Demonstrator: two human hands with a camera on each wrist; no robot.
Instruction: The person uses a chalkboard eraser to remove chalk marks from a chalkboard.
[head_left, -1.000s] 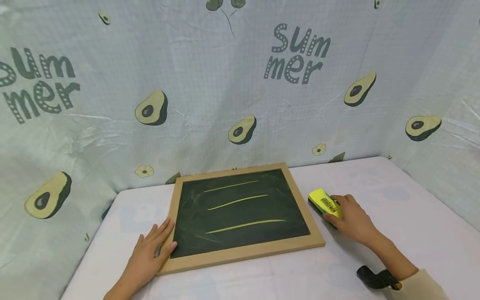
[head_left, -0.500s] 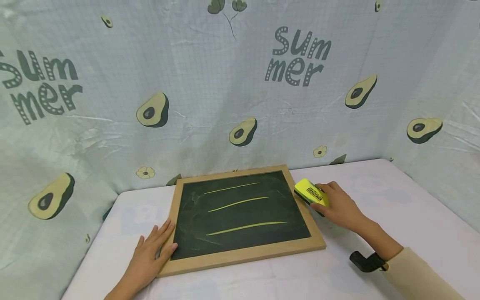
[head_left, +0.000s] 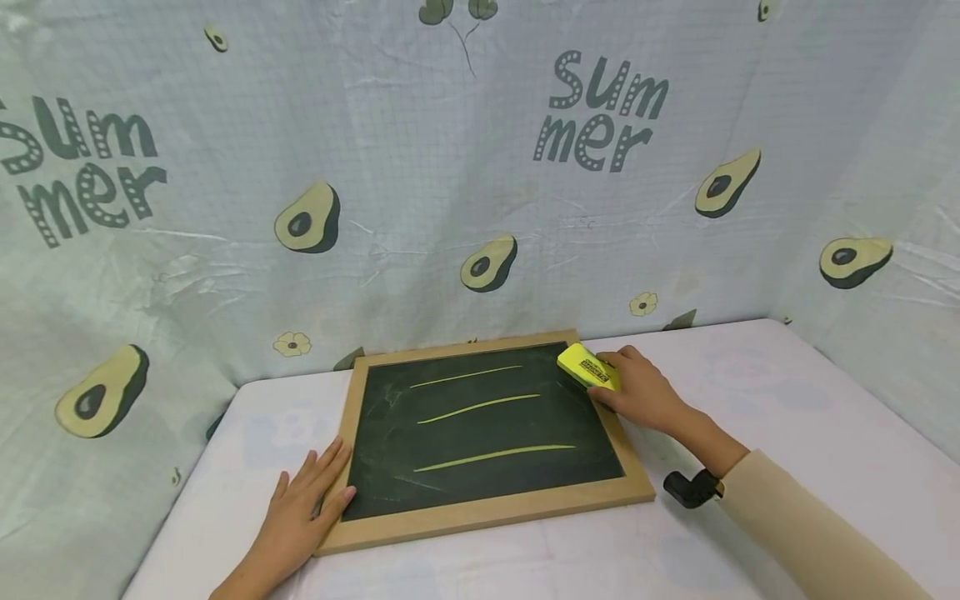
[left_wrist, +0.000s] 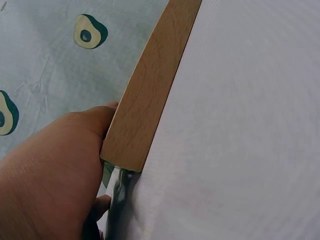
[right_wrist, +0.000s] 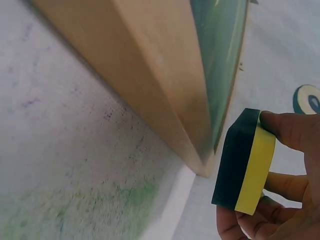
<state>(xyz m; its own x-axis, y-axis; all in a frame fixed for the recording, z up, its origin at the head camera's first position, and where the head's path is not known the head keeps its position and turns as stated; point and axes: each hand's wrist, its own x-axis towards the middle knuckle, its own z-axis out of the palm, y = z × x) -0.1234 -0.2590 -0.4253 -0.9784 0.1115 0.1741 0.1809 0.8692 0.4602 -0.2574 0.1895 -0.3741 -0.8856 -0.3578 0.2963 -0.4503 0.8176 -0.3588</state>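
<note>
A wood-framed chalkboard (head_left: 480, 433) lies on the table with three yellow chalk lines across its dark surface. My left hand (head_left: 296, 508) rests with fingers spread along its left frame edge, thumb on the lower left corner. In the left wrist view the side of the wooden frame (left_wrist: 145, 95) runs up past that hand. My right hand (head_left: 641, 392) grips a yellow board eraser (head_left: 588, 367) between thumb and fingers, over the board's upper right corner. Seen from the right wrist, the dark felt side of the eraser (right_wrist: 235, 155) faces the board, with a gap between them.
A white cloth (head_left: 750, 400) covers the table, with smudges in the right wrist view. Behind and at both sides hangs a pale curtain (head_left: 405, 167) printed with avocados and "summer" lettering. A black strap piece (head_left: 690, 490) sits at the right wrist.
My right hand has carried the eraser left and up, from beside the board to over its upper right corner. The left hand and the board have stayed in place.
</note>
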